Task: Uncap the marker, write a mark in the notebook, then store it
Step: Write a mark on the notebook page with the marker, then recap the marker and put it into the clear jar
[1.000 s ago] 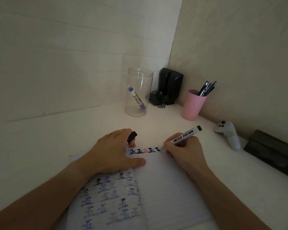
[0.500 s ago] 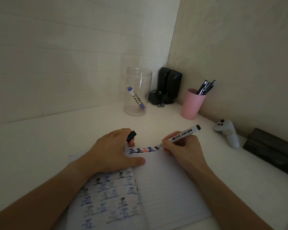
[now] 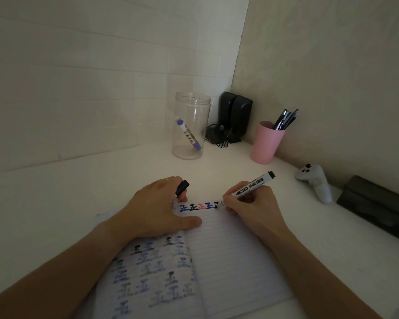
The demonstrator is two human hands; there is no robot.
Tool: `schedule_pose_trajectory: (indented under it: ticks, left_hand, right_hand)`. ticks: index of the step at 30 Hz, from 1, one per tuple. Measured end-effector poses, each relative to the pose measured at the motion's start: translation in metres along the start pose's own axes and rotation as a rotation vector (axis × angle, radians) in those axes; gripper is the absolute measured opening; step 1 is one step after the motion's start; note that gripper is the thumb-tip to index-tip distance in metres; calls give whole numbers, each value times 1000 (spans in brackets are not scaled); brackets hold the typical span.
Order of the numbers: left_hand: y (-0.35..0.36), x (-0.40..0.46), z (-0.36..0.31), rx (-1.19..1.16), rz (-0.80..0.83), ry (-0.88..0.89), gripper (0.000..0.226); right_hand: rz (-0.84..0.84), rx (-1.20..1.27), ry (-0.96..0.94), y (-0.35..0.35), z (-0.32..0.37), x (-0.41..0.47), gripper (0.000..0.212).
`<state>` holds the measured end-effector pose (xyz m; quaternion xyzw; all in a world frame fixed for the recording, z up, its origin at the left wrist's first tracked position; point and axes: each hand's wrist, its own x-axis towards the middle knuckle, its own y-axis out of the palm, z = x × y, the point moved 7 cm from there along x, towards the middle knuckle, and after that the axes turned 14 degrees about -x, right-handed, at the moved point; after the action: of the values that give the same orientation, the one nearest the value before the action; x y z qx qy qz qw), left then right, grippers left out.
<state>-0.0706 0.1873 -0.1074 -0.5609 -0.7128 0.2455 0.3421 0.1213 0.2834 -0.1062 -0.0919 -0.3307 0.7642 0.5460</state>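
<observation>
An open lined notebook (image 3: pixel 235 256) lies on the white desk in front of me. My right hand (image 3: pixel 251 201) grips an uncapped white marker (image 3: pixel 253 184) with a black end, its tip touching the top line of the right page beside a row of blue, black and red marks (image 3: pixel 197 206). My left hand (image 3: pixel 157 208) presses flat on the notebook's upper left and pinches the black cap (image 3: pixel 182 187) between its fingers. The left page is covered in several marks.
A clear plastic jar (image 3: pixel 190 125) with a blue marker (image 3: pixel 189 134) inside stands at the back. Black speakers (image 3: pixel 235 116) fill the corner. A pink cup (image 3: pixel 266 142) holds pens. A white game controller (image 3: pixel 316 180) and a dark box (image 3: pixel 376 203) lie at right.
The marker tip has shifted slightly on the top line and the newest black mark has grown. My left hand stays in place with the cap.
</observation>
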Motion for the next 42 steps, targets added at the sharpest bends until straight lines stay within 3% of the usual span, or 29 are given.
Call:
schedule_pose_trajectory:
  ticks: [6,12,17,24,27,30,34,42]
  left_hand:
    - [1,1,1,-4,11,1,56]
    - [0,-1,1,-1,14,-15,55]
    - [0,-1,2,-5,22,-12,53]
    - [-8,-5,-6,-183,-18,2,27]
    - [-18,-9,-4,-216,-132,76,38]
    - [-26,-10,1,-185,-239,82,34]
    - [-30,-5,0,-118,-299,141,18]
    - [-35,-4,-2,-110,-334,167,18]
  right_hand:
    - [-102,-33,75,-6,-4,2,7]
    - [-98,7,95,-5,-8,4,6]
    - [-128,390,156,-13,-10,5,8]
    - [-75,517,126,-9,30,25,18]
    - [-54,791,168,8,36,25,19]
    - [-22,955,239,22,25,19,21]
    - [-65,905,195,14,14,19,12]
    - [-7,804,88,21,19,17,13]
